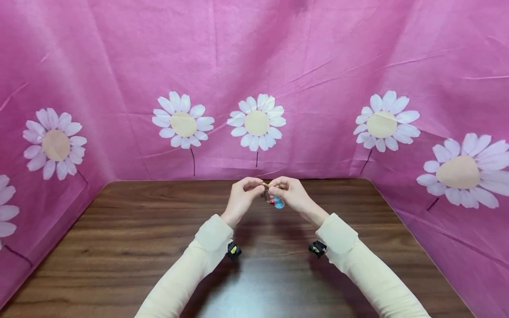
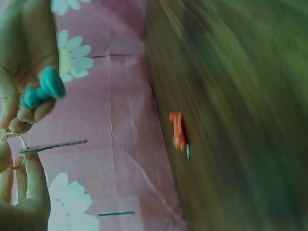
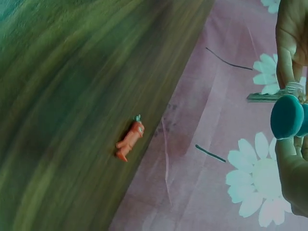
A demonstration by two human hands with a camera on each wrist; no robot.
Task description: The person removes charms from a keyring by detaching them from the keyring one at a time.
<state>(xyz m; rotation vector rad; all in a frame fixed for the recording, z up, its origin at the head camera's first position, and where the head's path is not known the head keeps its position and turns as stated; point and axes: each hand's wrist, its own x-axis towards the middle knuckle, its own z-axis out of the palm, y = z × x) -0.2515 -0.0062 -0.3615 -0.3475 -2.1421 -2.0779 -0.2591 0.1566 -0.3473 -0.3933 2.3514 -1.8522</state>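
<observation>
Both hands meet near the far edge of the table in the head view. My left hand (image 1: 240, 199) pinches a gold key ring (image 1: 265, 185) with thumb and fingers. A silver key (image 2: 57, 146) hangs from that ring in the left wrist view. Opposite it, my right hand (image 1: 293, 195) pinches the gold metal end of a keychain at the ring. Under the right fingers dangles the keychain's blue rounded charm (image 1: 279, 203), also large in the right wrist view as a blue disc (image 3: 286, 116). Fingers partly hide where the metal parts meet.
A small orange figure with a green top (image 3: 131, 139) lies on the dark wooden table (image 1: 159, 247) near its far edge, mostly hidden behind the hands in the head view. A pink cloth (image 1: 318, 57) printed with white daisies stands around the table's back and sides.
</observation>
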